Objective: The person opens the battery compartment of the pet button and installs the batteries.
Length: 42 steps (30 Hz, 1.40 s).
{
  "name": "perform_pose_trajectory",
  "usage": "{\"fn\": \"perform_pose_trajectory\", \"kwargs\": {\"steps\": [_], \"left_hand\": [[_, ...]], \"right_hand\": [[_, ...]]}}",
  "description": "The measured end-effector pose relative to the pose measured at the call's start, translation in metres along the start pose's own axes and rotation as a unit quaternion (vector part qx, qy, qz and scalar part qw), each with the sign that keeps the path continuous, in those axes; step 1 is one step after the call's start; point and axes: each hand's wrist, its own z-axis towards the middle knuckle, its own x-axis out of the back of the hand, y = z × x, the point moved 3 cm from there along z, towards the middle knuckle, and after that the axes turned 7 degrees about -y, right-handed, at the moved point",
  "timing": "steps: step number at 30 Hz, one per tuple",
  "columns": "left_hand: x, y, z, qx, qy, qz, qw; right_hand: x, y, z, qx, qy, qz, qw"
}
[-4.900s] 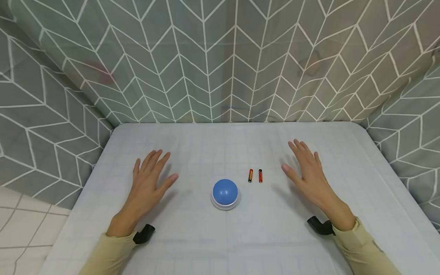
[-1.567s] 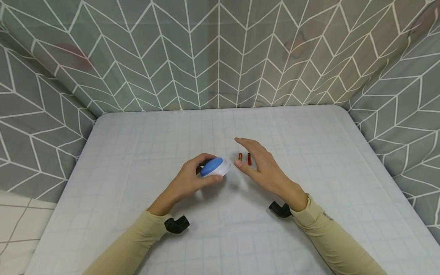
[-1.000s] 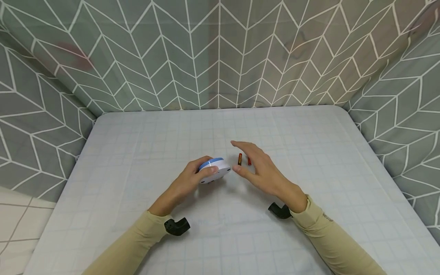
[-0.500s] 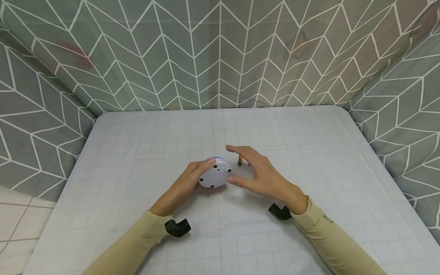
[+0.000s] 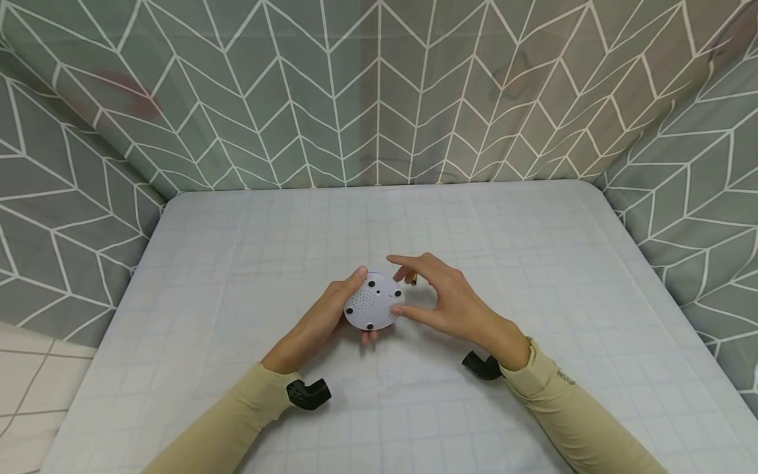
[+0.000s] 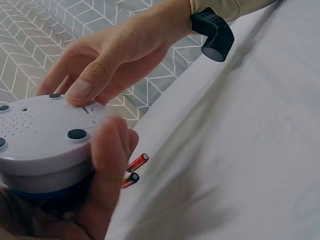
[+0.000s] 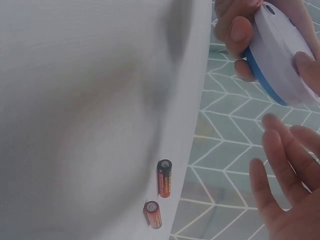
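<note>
Currently I see the left hand (image 5: 324, 321) gripping the round device (image 5: 373, 309) above the table (image 5: 266, 250), white base (image 6: 45, 145) up, blue dome (image 7: 261, 79) down, axis tilted; the right hand (image 5: 458, 296), fingers spread, thumbs its base.

A: What colours is the round device (image 5: 374, 305) showing?

B: Its underside is showing white, with round black feet (image 6: 77, 134) dotting it and a patch of tiny holes (image 6: 17, 125) speckling it. A blue band (image 7: 264, 81) is edging the other side.

A: And the batteries (image 7: 164, 179)?

B: They're mixing red and black, with yellowish lettering running along.

A: The desk (image 5: 379, 415)?

B: Its white covering is carrying a faint bluish grid.

A: What's surrounding that?

B: Grey-green curtains (image 5: 355, 99) are repeating white chevron lines; cream floor tiles (image 5: 41, 388) are showing darker joints. The sleeves (image 5: 225, 415) are looking khaki, the wrist cameras (image 5: 309, 395) black.
</note>
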Motion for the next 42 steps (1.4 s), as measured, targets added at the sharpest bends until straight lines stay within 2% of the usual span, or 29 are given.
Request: {"fn": "perform_pose_trajectory", "kwargs": {"steps": [10,16,23,31,42], "left_hand": [[-0.0005,-0.0024,-0.0016,0.013,-0.014,-0.017,0.9997],[-0.0013,-0.0027,-0.0021,-0.001,-0.029,-0.021,0.9993],[0.0007,-0.0037,-0.0021,0.009,0.007,-0.03,0.9995],[0.0013,-0.0043,-0.0006,-0.013,0.015,-0.038,0.9991],[0.002,-0.0075,0.0008,-0.005,0.036,-0.041,0.9985]], "right_hand": [[0.0007,-0.0033,0.001,-0.005,0.002,0.029,1.0],[-0.0018,-0.0061,0.0005,-0.005,-0.008,0.034,0.999],[-0.0014,-0.0086,0.0002,-0.006,-0.002,0.028,1.0],[-0.0019,-0.0071,-0.0009,-0.012,0.004,0.041,0.999],[-0.0027,-0.0056,-0.0008,-0.023,0.019,-0.002,1.0]]}}
